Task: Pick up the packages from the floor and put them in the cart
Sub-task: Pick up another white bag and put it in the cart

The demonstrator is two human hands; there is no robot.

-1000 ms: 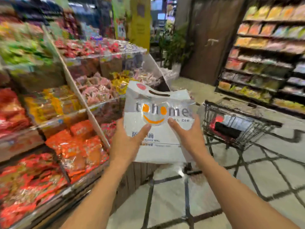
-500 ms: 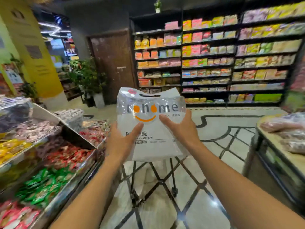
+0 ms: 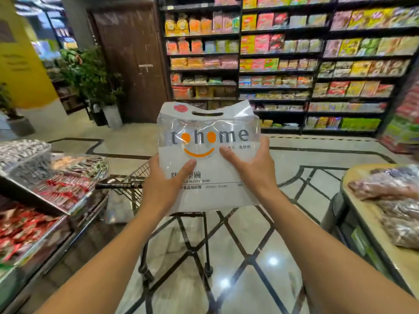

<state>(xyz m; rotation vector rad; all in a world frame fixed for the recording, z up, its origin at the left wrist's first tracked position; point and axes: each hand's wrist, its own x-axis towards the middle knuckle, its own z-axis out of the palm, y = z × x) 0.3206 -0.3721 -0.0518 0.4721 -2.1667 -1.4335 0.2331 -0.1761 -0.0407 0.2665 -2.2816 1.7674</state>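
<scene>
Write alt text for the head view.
Both hands, left hand and right hand, hold a clear plastic package upright above a wire shopping cart in a shop aisle, with stocked shelves behind.

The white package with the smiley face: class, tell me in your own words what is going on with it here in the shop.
A person holds the white package upright in front of them with both hands, the left hand and right hand gripping its sides. It is off the floor but not yet in the cart, whose wire basket and handle show just behind and below the package. Stocked shelves line the back wall.
</scene>
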